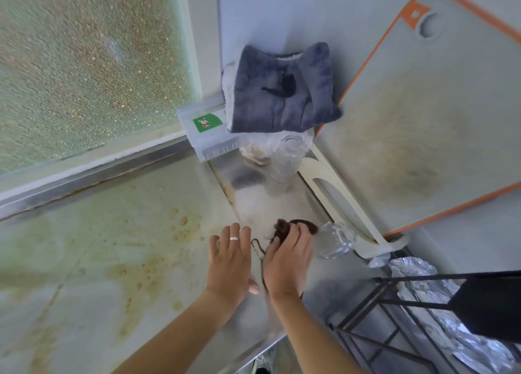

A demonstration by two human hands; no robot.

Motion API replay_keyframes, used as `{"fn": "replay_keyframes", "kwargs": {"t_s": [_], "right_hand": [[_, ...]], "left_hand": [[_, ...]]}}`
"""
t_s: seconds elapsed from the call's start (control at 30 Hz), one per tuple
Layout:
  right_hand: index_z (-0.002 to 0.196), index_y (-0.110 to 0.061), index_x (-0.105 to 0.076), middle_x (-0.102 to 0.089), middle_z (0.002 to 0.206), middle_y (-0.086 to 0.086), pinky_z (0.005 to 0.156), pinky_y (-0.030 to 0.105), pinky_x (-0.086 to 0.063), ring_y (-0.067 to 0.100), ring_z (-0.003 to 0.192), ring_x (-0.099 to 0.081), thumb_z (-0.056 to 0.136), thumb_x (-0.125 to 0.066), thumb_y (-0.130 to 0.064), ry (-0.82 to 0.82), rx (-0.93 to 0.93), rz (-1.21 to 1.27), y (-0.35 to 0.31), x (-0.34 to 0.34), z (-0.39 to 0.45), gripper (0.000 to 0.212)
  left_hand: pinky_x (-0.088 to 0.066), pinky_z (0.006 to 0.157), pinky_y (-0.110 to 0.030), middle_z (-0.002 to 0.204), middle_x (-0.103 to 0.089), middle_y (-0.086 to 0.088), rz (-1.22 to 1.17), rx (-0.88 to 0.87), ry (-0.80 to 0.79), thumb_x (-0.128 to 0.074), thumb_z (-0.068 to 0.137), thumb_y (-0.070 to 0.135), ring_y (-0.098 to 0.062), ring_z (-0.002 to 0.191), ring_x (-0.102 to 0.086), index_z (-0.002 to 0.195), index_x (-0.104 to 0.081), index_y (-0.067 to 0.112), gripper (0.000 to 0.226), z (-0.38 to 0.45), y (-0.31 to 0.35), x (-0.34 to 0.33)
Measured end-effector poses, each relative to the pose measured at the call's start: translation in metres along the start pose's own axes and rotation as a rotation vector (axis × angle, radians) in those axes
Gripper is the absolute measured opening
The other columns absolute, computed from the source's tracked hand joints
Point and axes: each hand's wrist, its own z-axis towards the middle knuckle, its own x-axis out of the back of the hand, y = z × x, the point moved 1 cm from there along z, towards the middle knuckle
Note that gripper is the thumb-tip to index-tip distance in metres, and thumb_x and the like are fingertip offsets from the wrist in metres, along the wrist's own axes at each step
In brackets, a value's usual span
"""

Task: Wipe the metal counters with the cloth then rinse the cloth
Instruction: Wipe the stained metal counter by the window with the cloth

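Observation:
A dark brown cloth (pixel 294 227) lies bunched on the narrow metal counter (pixel 259 201). My right hand (pixel 287 259) covers most of it, fingers curled over it and holding it against the metal. Only the cloth's far end and a thin dark edge by my thumb show. My left hand (pixel 231 258), wearing a ring, rests flat with straight fingers just left of the cloth, at the counter's left edge.
Clear glass jars stand at the counter's far end (pixel 284 159) and right of my hand (pixel 335 241). A grey towel (pixel 282 92) hangs above a plastic box (pixel 208 134). An orange-rimmed cutting board (pixel 423 120) leans at right. Black rack (pixel 394 303) over foil (pixel 451 331); stained pale surface (pixel 98 247) at left.

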Motion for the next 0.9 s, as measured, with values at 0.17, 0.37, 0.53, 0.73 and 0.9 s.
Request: {"fn": "replay_keyframes", "kwargs": {"t_s": [0.17,0.37,0.53,0.73,0.9], "right_hand": [[0.158,-0.002,-0.03,-0.025,0.168,0.015,0.128,0.046,-0.022,0.028,0.159,-0.016,0.108,-0.03,-0.03,-0.131,0.22,-0.095,-0.015,-0.016,0.024,0.057],[0.158,-0.002,-0.032,-0.027,0.167,0.017,0.127,0.045,-0.026,0.028,0.158,-0.018,0.107,-0.025,-0.029,-0.17,0.57,-0.113,-0.061,-0.046,0.075,0.058],[0.155,-0.002,-0.037,-0.035,0.164,0.017,0.128,0.044,-0.024,0.03,0.156,-0.024,0.105,-0.03,-0.027,-0.163,0.617,-0.076,-0.099,-0.066,0.107,0.057],[0.152,-0.004,-0.045,-0.043,0.16,0.014,0.125,0.042,-0.03,0.029,0.153,-0.033,0.103,-0.031,-0.022,-0.184,0.733,-0.012,-0.101,-0.063,0.107,0.054],[0.141,-0.011,-0.055,-0.056,0.15,0.006,0.124,0.031,-0.027,0.02,0.147,-0.043,0.1,-0.042,-0.014,-0.211,0.686,0.109,-0.09,-0.048,0.08,0.043]], "left_hand": [[-0.015,0.118,-0.049,0.153,-0.014,-0.014,-0.013,0.106,-0.061,-0.08,0.056,0.071,-0.033,0.145,-0.016,0.147,-0.012,0.009,0.129,0.002,-0.02,0.003],[-0.001,0.122,-0.055,0.162,0.009,-0.016,0.012,0.112,-0.119,-0.074,0.065,0.07,-0.035,0.152,0.008,0.152,0.011,0.002,0.139,0.006,-0.017,0.001],[0.005,0.12,-0.057,0.163,0.016,-0.016,0.024,0.117,-0.143,-0.072,0.064,0.073,-0.035,0.152,0.013,0.141,0.037,-0.007,0.156,0.009,-0.02,-0.003],[0.003,0.12,-0.057,0.162,0.015,-0.015,0.011,0.123,-0.116,-0.076,0.063,0.07,-0.036,0.152,0.011,0.144,0.032,-0.003,0.153,0.007,-0.018,-0.002],[-0.011,0.12,-0.053,0.146,0.0,-0.011,0.019,0.144,0.003,-0.076,0.06,0.073,-0.032,0.142,-0.002,0.144,0.011,0.004,0.139,-0.004,-0.015,-0.005]]}}
